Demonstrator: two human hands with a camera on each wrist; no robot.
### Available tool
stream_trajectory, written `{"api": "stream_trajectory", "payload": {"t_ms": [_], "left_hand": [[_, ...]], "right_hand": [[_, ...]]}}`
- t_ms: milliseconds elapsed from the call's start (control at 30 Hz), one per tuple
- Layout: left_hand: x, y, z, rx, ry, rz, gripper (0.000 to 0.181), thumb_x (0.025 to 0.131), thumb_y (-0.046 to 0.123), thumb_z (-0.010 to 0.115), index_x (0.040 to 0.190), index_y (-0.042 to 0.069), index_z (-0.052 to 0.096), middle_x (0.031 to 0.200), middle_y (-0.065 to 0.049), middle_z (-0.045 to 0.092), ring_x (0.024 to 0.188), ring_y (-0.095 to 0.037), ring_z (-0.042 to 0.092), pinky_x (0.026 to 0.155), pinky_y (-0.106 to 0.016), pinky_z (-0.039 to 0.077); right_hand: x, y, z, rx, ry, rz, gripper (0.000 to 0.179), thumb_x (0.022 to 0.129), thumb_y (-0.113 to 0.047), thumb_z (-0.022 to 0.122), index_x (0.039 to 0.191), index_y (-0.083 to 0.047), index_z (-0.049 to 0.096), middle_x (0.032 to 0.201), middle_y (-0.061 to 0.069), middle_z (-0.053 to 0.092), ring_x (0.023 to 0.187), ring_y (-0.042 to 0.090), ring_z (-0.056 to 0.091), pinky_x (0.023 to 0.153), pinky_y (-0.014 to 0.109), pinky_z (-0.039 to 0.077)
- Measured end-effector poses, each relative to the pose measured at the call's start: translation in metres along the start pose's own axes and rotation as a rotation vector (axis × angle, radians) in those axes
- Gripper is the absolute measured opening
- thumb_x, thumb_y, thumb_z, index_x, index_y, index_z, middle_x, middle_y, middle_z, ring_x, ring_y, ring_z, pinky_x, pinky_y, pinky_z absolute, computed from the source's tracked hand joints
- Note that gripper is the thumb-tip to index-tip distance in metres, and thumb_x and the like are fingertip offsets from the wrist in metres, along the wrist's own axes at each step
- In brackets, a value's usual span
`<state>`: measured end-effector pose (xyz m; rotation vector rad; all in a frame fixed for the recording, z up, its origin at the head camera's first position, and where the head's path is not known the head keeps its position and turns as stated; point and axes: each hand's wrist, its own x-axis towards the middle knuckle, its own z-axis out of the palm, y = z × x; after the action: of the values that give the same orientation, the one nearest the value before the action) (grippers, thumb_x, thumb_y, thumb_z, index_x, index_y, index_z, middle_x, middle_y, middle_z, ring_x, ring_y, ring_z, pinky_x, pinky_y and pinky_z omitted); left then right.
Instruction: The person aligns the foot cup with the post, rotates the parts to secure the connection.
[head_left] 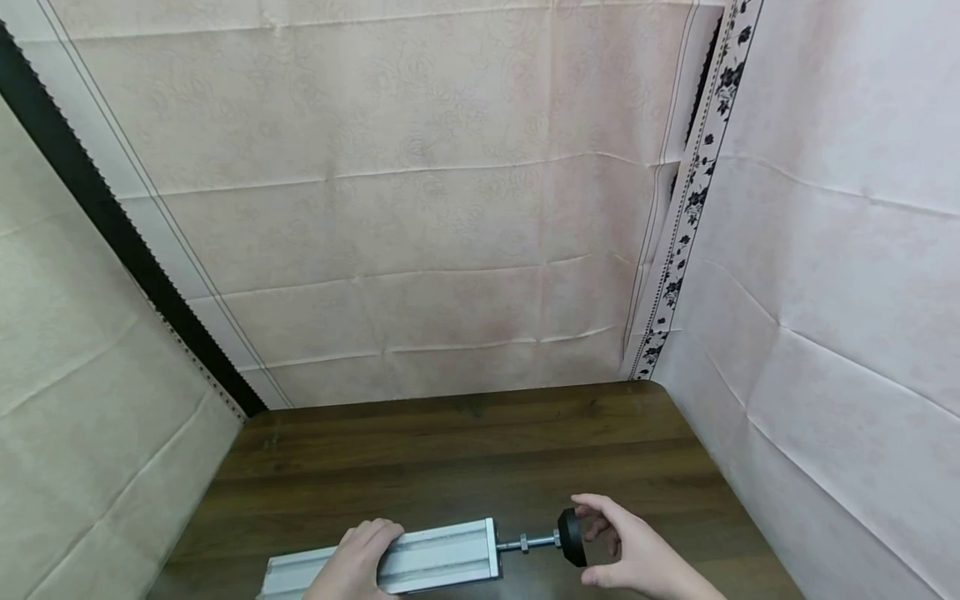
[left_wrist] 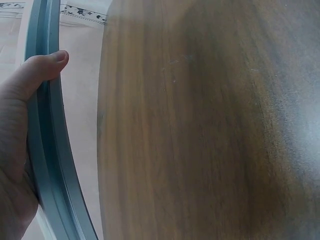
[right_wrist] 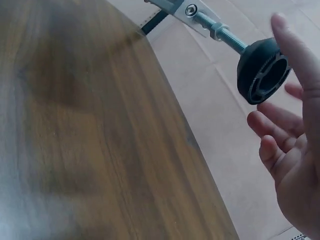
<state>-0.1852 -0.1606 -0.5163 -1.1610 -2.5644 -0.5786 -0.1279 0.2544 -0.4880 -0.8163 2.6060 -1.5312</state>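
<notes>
My left hand [head_left: 358,560] grips a silver aluminium profile [head_left: 442,554] from above, near the front of the table. The left wrist view shows the thumb lying over the grooved side of that profile [left_wrist: 50,130]. A threaded rod with nuts [head_left: 525,543] sticks out of the profile's right end and carries a round black levelling foot [head_left: 572,537]. My right hand [head_left: 637,546] is at the foot, thumb and fingers spread loosely around its outer side. In the right wrist view the hollow underside of the foot [right_wrist: 272,75] faces the palm, with fingertips close to its rim.
A dark brown wooden table [head_left: 450,450] lies under the hands, its far corners rounded. Pale creased cloth hangs behind it [head_left: 420,208] and on both sides, with a black strip [head_left: 135,242] at left and a floral border [head_left: 693,200] at right.
</notes>
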Motion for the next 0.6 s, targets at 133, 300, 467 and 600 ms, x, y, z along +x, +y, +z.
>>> {"api": "stream_trajectory", "payload": {"t_ms": [133,300,467,600], "left_hand": [[0.0005,0.0014,-0.0001,0.004,-0.01,-0.002,0.071,0.064,0.062,0.075,0.108,0.008,0.058,0.1,0.004,0.057,0.09,-0.011,0.051,0.07,-0.034,0.042],[0.0016,0.0033,-0.0003,0.001,-0.013,-0.003,0.072,0.062,0.059,0.077,0.108,0.008,0.058,0.101,0.004,0.056,0.09,-0.011,0.05,0.07,-0.034,0.042],[0.001,0.0039,0.0007,-0.002,-0.027,-0.01,0.071,0.061,0.056,0.079,0.108,0.008,0.057,0.101,0.004,0.057,0.09,-0.012,0.05,0.071,-0.035,0.042],[0.0004,0.0045,0.0002,-0.014,-0.049,-0.033,0.07,0.062,0.055,0.079,0.109,0.009,0.057,0.102,0.005,0.056,0.091,-0.011,0.05,0.072,-0.035,0.042]], "right_hand": [[-0.0038,0.0042,0.0026,-0.062,0.021,-0.097,0.072,0.078,-0.026,0.077,0.138,-0.016,0.039,0.123,-0.001,0.05,0.096,0.011,0.055,0.065,0.026,0.047],[-0.0045,0.0061,0.0066,-0.021,0.041,-0.16,0.073,0.077,-0.022,0.078,0.138,-0.012,0.039,0.121,0.001,0.051,0.094,0.01,0.057,0.065,0.026,0.047],[-0.0042,0.0027,0.0067,0.0,0.035,-0.099,0.063,0.079,-0.023,0.076,0.133,-0.015,0.044,0.11,0.001,0.057,0.087,0.011,0.059,0.064,0.026,0.048],[-0.0029,0.0007,0.007,0.007,0.036,-0.037,0.059,0.079,-0.022,0.076,0.13,-0.016,0.047,0.101,0.001,0.058,0.082,0.013,0.058,0.063,0.025,0.048]]}}
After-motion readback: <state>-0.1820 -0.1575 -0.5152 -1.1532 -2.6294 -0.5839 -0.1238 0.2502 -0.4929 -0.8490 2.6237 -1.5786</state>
